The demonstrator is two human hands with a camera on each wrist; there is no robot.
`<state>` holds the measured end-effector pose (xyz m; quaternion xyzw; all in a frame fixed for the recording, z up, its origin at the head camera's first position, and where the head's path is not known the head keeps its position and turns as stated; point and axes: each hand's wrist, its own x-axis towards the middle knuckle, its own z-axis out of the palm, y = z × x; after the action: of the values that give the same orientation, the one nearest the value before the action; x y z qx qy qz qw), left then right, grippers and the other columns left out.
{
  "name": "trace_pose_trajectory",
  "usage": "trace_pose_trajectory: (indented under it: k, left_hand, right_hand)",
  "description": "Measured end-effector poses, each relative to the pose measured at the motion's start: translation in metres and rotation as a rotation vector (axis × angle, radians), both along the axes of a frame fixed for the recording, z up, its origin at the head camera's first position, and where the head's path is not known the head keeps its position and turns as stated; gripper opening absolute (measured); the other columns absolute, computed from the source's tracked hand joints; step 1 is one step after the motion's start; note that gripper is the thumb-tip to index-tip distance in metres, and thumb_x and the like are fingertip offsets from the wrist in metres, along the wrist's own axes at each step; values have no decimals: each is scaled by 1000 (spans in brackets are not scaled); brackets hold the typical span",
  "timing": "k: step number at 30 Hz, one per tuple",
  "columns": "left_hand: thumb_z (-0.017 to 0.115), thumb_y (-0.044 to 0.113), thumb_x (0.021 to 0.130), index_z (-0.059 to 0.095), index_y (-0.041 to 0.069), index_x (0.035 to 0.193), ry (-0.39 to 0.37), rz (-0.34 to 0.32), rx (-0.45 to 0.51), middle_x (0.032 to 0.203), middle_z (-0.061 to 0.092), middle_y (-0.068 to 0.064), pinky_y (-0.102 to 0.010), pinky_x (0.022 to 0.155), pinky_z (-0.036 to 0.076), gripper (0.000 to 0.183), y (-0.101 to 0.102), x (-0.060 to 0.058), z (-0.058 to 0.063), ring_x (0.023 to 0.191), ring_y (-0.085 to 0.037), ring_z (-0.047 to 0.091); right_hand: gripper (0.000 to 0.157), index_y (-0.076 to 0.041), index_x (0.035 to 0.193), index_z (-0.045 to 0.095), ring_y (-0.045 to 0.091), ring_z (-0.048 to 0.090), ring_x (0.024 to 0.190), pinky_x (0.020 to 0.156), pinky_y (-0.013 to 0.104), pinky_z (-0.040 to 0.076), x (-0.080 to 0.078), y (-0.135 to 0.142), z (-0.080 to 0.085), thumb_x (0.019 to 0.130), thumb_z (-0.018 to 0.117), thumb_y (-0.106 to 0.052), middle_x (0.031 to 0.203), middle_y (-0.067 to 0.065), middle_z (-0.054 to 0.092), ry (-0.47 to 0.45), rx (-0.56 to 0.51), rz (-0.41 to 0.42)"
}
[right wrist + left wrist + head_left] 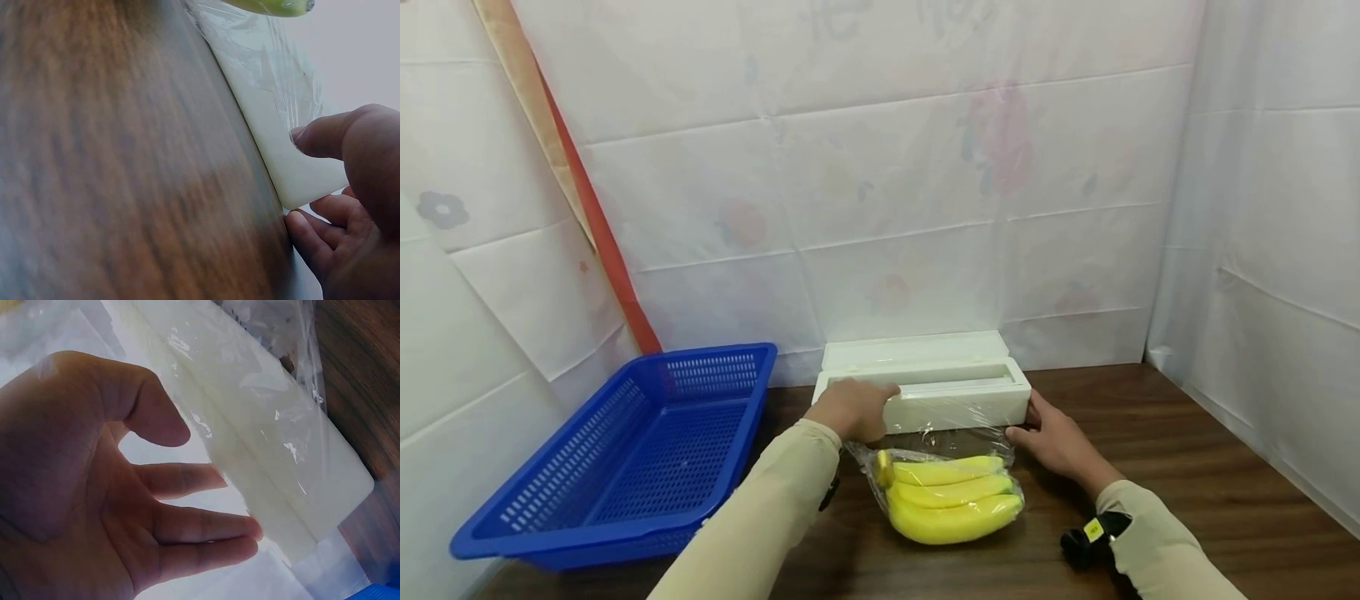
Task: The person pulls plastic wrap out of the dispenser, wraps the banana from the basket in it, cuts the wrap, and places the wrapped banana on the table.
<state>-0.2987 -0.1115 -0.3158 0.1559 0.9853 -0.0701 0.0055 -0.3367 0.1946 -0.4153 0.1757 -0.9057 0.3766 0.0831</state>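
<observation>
A long white cling film box (958, 408) lies crosswise with its lid (917, 350) raised at the back. Clear film (958, 440) runs from its front down around a bunch of yellow bananas (955, 500). At the box's left part is my left hand (853, 408); in the left wrist view its fingers (200, 525) are stretched out, fingertips against the box edge, thumb apart. My right hand (1056, 442) holds the box's right end, thumb at the film-covered front and bent fingers (312, 234) at the end face. The box's left end is hidden behind my left hand in the head view.
A blue perforated plastic basket (658, 458) stands to the left on the dark wood table (1210, 467). White patterned sheeting (887, 167) hangs behind and at both sides. A red strip (598, 217) runs down behind the basket.
</observation>
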Motion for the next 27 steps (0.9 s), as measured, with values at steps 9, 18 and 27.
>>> trace_pose_trajectory:
  k: [9,18,27]
  left_hand:
    - [53,13,79,51,29,133,50,-37,13,113,63,-3,-40,76,47,56,-13,0,1,85,-24,58]
    - [50,15,83,44,36,137,43,20,19,120,59,-7,-39,61,45,59,-21,4,2,90,-26,54]
    - [52,23,89,26,46,142,-35,164,70,141,31,-24,-65,84,38,64,-22,12,-3,124,-56,26]
  right_hand:
    - [78,-5,147,17,34,45,122,98,53,32,2,-1,2,88,64,-25,135,19,46,-5,-15,2]
    - [76,-5,147,19,34,46,121,98,52,33,1,0,3,88,64,-22,135,19,46,7,-22,12]
    - [75,-6,146,20,35,45,121,97,54,32,2,0,3,87,64,-21,135,18,46,21,-13,22]
